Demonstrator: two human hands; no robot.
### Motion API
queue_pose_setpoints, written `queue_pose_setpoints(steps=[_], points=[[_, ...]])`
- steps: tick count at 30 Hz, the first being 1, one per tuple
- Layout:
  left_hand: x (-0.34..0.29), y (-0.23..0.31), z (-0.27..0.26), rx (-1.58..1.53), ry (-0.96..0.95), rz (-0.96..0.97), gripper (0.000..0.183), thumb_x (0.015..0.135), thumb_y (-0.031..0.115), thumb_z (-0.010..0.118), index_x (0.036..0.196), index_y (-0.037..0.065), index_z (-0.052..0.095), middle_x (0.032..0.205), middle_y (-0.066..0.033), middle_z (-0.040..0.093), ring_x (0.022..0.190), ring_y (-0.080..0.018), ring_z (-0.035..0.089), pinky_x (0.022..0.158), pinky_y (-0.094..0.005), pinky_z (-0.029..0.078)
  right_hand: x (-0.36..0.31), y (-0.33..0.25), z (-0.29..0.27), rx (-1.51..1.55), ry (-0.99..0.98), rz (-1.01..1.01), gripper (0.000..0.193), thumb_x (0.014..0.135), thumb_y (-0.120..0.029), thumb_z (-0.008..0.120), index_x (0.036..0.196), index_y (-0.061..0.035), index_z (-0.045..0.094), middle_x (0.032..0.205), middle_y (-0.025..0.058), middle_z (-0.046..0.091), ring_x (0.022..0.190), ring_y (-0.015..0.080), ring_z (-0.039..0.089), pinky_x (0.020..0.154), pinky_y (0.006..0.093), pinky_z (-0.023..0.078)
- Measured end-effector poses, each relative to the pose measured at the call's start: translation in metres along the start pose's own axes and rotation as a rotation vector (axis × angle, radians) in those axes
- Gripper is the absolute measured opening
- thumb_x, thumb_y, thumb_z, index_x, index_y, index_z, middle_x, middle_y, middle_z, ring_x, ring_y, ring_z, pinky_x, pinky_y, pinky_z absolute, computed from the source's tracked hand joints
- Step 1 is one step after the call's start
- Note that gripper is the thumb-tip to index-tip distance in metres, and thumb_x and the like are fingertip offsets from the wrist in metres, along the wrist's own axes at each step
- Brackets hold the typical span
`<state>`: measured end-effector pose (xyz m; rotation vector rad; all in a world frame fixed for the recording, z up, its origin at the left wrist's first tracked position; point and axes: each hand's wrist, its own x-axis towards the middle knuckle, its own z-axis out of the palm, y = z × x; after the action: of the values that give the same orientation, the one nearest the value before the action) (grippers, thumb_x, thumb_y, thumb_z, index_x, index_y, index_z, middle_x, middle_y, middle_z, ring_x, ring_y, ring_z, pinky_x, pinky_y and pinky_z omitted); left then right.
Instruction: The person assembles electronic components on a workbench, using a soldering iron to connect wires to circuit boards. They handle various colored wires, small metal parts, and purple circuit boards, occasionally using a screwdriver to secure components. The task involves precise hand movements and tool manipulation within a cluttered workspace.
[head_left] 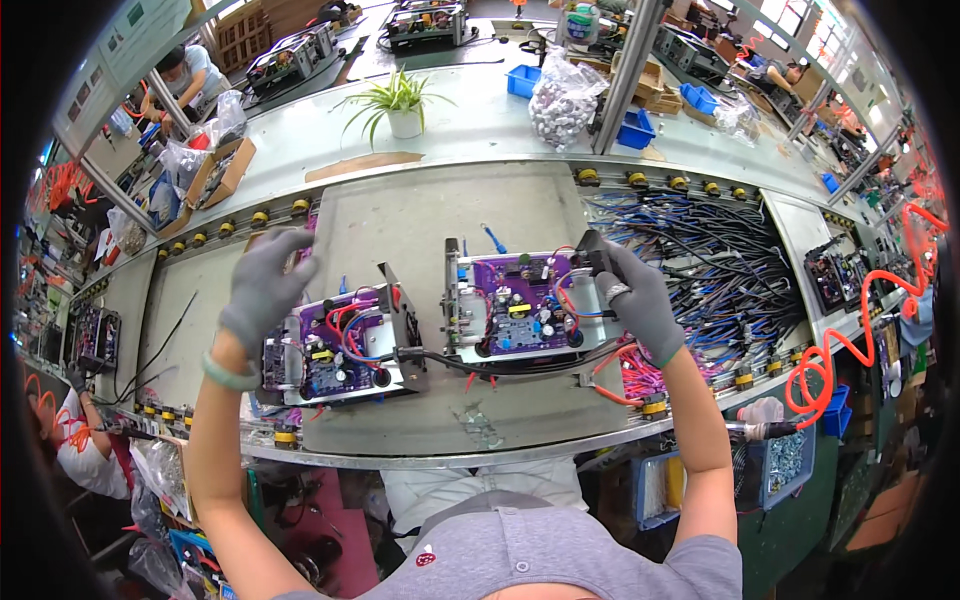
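Two open metal chassis with purple circuit boards are side by side on a grey work board [375, 215]. My right hand [640, 300], in a grey glove, grips the dark end panel [595, 252] of the right chassis [515, 305]. Above the far left corner of the left chassis [345, 345] hovers my left hand [270, 285], gloved too, its fingers bent but apart with nothing visible between them. A thick black cable [480, 368] runs from the left chassis along the front of the right one. Loose red and blue wires loop over both boards.
Right of the work board lies a big heap of black and blue cables [710, 270], with pink wires [660, 375] nearer me. Rollers line the conveyor rails [440, 460]. A coiled orange air hose [815, 385] hangs at right. A potted plant [405, 120] stands on the far bench.
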<state>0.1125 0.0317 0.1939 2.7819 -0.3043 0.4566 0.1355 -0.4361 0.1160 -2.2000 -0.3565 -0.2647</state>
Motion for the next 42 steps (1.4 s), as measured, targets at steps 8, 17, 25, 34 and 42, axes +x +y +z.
queue_pose_setpoints(steps=[8, 17, 25, 34, 42], points=[[-0.133, -0.113, -0.047, -0.279, -0.033, -0.573, 0.031, 0.096, 0.018, 0.062, 0.119, -0.001, 0.065, 0.114, -0.0120, 0.069, 0.103, -0.0182, 0.065, 0.091, -0.0317, 0.050, -0.001, 0.001, -0.001, 0.074, -0.021, 0.046, 0.041, 0.090, -0.007, 0.060, 0.130, 0.0000, 0.058, 0.095, 0.0133, 0.071, 0.085, 0.0135, 0.065, 0.079, 0.0289, 0.052], [-0.214, -0.155, -0.007, -0.167, -0.131, -0.709, 0.042, 0.091, 0.036, 0.059, 0.115, 0.004, 0.070, 0.111, -0.0176, 0.071, 0.105, -0.0307, 0.067, 0.094, -0.0383, 0.050, 0.005, 0.015, -0.005, 0.121, -0.078, 0.070, 0.042, 0.093, -0.007, 0.054, 0.134, 0.0029, 0.056, 0.118, 0.0101, 0.065, 0.106, 0.0169, 0.060, 0.096, 0.0310, 0.045], [-0.205, -0.184, 0.051, -0.240, -0.243, -0.778, 0.039, 0.088, 0.038, 0.062, 0.112, 0.010, 0.072, 0.109, -0.0154, 0.072, 0.104, -0.0303, 0.068, 0.093, -0.0388, 0.051, 0.003, 0.031, -0.010, 0.081, -0.075, 0.092, 0.043, 0.094, -0.012, 0.053, 0.134, 0.0047, 0.055, 0.120, 0.0093, 0.065, 0.108, 0.0176, 0.059, 0.096, 0.0307, 0.045], [-0.132, -0.232, 0.150, 0.130, -0.031, -0.630, 0.036, 0.081, 0.038, 0.067, 0.107, 0.014, 0.071, 0.109, -0.0161, 0.069, 0.101, -0.0354, 0.067, 0.087, -0.0465, 0.053, 0.004, 0.006, -0.003, 0.110, -0.057, 0.085, 0.042, 0.089, -0.009, 0.054, 0.129, 0.0031, 0.060, 0.115, 0.0088, 0.066, 0.104, 0.0166, 0.061, 0.095, 0.0322, 0.047], [-0.093, -0.288, 0.208, 0.150, -0.369, -0.818, 0.059, 0.093, 0.058, 0.042, 0.110, 0.011, 0.074, 0.111, -0.0196, 0.072, 0.105, -0.0371, 0.069, 0.083, -0.0485, 0.055, -0.002, -0.002, 0.003, -0.148, 0.098, 0.057, 0.037, 0.089, -0.018, 0.063, 0.124, -0.0047, 0.065, 0.103, 0.0160, 0.072, 0.091, 0.0202, 0.069, 0.084, 0.0336, 0.052]])
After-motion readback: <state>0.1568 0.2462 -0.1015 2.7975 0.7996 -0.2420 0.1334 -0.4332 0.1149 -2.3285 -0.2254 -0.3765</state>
